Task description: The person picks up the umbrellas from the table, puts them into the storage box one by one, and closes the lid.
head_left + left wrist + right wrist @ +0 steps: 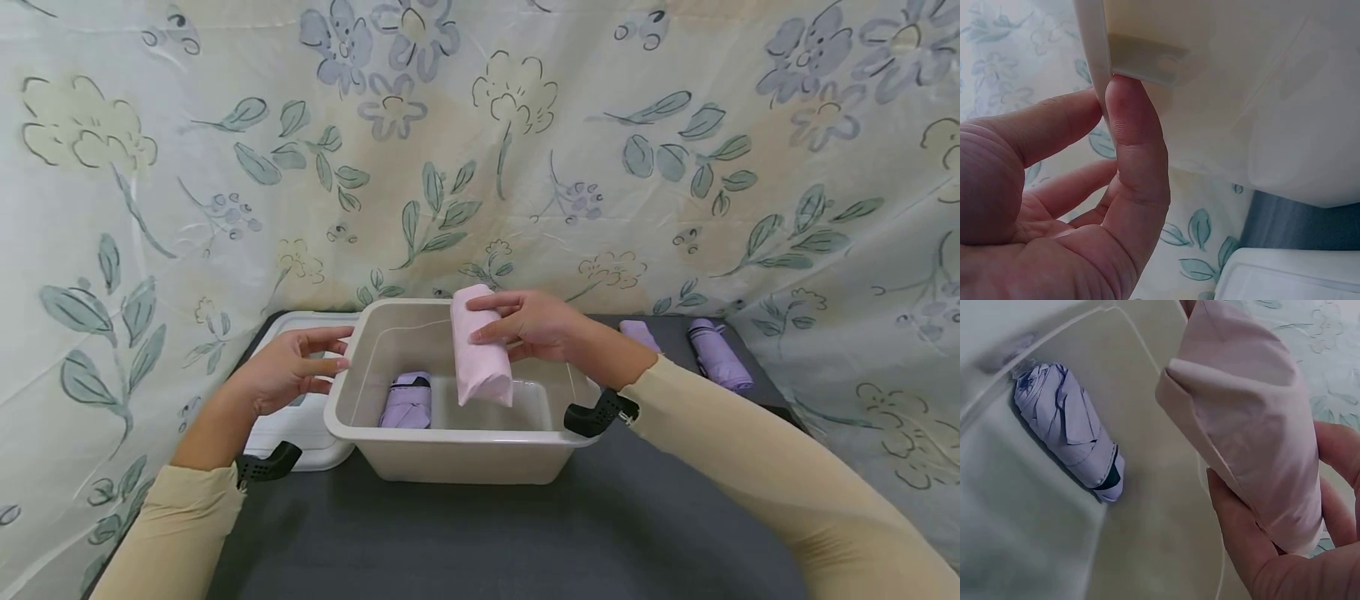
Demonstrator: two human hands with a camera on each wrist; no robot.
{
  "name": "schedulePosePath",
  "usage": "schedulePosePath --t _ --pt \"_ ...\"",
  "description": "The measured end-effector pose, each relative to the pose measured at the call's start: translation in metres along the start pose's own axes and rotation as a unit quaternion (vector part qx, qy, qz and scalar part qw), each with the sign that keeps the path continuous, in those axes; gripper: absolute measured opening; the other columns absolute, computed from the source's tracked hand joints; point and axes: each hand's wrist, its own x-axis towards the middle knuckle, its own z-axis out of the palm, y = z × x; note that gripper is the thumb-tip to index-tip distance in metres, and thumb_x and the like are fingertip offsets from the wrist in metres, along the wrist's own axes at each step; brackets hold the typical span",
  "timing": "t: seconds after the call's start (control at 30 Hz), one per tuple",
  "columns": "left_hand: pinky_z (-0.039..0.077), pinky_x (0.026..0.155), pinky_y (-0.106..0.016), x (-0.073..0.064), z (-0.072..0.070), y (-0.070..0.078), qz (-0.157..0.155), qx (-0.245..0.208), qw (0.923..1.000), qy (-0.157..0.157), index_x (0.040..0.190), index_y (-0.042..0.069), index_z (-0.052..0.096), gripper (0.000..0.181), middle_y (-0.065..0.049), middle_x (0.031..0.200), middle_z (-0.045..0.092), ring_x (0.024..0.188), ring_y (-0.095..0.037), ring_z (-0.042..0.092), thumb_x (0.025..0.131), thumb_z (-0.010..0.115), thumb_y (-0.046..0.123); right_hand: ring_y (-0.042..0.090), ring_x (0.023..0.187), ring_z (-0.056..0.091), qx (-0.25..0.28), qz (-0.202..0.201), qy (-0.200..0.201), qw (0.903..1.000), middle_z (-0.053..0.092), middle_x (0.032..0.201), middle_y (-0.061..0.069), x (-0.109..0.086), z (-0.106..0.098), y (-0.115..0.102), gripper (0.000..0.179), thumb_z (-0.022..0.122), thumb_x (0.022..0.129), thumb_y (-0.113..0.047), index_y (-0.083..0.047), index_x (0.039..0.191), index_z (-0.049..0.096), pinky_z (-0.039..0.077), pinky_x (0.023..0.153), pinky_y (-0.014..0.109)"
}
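Observation:
My right hand (536, 325) holds a smooth pink fabric roll (482, 354) over the beige plastic bin (465, 457), thumb on one side and fingers on the other. In the right wrist view the pink roll (1247, 419) shows a folded, pointed end. Inside the bin, towards its left side, lies a purple fabric roll (406, 404) with a dark band, creased like a folded umbrella. At the bin's left end, my left hand (296, 375) pinches the rim (1094, 56) between thumb and fingers.
A white lid (281, 437) lies left of the bin, partly beneath its edge. Two more purple rolls (718, 354) lie behind my right forearm on the dark tabletop (480, 542). A flowered cloth (465, 167) hangs close behind the bin.

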Motion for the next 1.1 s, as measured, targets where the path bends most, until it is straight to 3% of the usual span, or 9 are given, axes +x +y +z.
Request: schedulePosePath --t 0.3,0.67,1.1 --pt "0.061 0.082 -0.032 0.0 0.003 0.001 0.002 -0.005 1.0 -0.001 0.158 -0.001 0.033 0.071 0.001 0.124 0.059 0.102 -0.009 0.067 0.097 0.069 0.009 0.03 0.112 0.062 -0.031 0.016 -0.005 0.9994 0.056 0.145 0.01 0.017 0.013 0.005 0.057 0.082 0.086 -0.005 -0.02 0.138 0.066 0.062 0.085 0.043" --pt "0.062 0.081 -0.032 0.0 0.007 0.0 0.007 -0.007 0.9999 -0.007 0.158 -0.001 0.033 0.07 0.001 0.12 0.059 0.101 -0.009 0.067 0.098 0.068 0.008 0.026 0.098 0.068 -0.071 0.035 -0.016 0.9967 0.06 0.137 0.011 0.031 0.028 0.011 0.051 0.087 0.081 -0.012 -0.021 0.129 0.073 0.063 0.079 0.038" --pt "0.062 0.083 -0.035 -0.003 0.006 -0.006 0.007 -0.001 1.0 0.001 0.158 0.0 0.033 0.07 0.002 0.123 0.059 0.102 -0.01 0.067 0.098 0.068 0.009 0.024 0.089 0.068 -0.113 0.049 -0.061 0.9905 0.063 0.127 0.014 0.05 0.055 0.017 0.05 0.087 0.08 -0.007 -0.014 0.128 0.073 0.063 0.073 0.038"
